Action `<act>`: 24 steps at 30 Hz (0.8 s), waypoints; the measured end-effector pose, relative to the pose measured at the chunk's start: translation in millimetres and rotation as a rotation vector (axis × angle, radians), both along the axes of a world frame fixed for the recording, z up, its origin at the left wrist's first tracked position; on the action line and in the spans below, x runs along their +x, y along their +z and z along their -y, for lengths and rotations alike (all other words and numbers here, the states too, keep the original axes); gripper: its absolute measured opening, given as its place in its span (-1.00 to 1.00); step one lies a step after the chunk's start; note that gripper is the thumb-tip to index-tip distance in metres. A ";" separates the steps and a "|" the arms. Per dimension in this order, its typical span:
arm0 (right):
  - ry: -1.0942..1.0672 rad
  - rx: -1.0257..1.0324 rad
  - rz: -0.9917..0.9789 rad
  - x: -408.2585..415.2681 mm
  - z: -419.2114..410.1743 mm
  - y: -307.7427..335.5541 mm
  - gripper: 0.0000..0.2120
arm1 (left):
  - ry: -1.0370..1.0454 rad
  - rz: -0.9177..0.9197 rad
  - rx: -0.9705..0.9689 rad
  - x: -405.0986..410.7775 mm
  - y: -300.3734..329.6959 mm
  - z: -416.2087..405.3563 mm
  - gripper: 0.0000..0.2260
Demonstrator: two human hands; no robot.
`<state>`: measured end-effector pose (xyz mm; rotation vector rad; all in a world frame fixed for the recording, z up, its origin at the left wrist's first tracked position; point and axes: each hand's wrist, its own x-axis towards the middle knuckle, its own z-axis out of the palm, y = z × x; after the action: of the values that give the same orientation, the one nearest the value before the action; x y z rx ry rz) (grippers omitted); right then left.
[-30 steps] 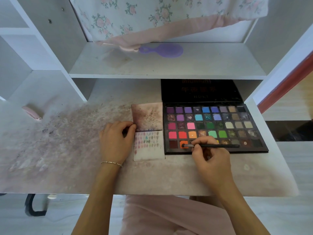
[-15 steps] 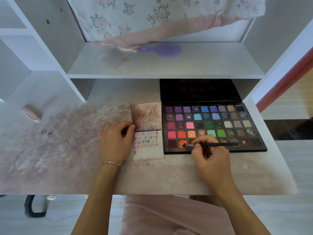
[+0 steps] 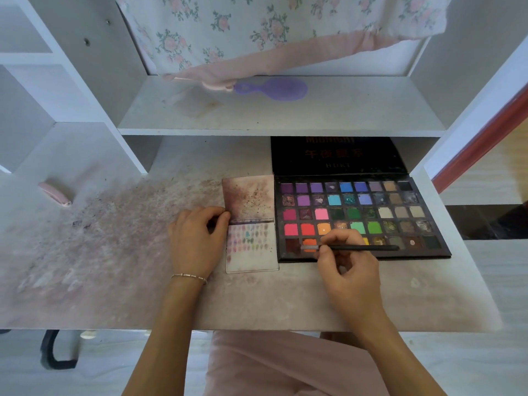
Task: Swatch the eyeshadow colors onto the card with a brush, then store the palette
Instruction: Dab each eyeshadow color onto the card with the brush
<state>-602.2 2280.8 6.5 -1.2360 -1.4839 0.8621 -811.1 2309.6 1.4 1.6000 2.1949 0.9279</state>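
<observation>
An open black eyeshadow palette (image 3: 400, 252) with several rows of coloured pans lies on the desk, its lid (image 3: 337, 155) folded back under the shelf. My right hand (image 3: 347, 267) grips a thin black brush (image 3: 360, 247), held level, with its tip on the orange pan (image 3: 310, 242) in the bottom row. Left of the palette lies the swatch card (image 3: 251, 260), its lower half covered in small coloured dabs, its upper half stained. My left hand (image 3: 197, 238) rests on the desk, fingers curled against the card's left edge.
A purple hairbrush (image 3: 274, 88) lies on the shelf above, under a hanging floral cloth (image 3: 257, 30). A pink object (image 3: 55, 193) sits at the desk's far left. The desk top (image 3: 100, 252) is stained with pigment. White shelf dividers stand at left and right.
The brush tip stays on the orange pan with only slight hand movement. My left hand has not moved from the card.
</observation>
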 end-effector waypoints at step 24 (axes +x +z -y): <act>0.242 -0.164 0.013 -51.9 6.1 -3.4 -0.77 | -0.007 -0.016 -0.014 -0.5 -0.3 -0.7 -0.84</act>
<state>-654.1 2274.7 3.1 -1.1963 -1.6209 1.1577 -811.6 2310.2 1.1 1.6137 2.1999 0.8986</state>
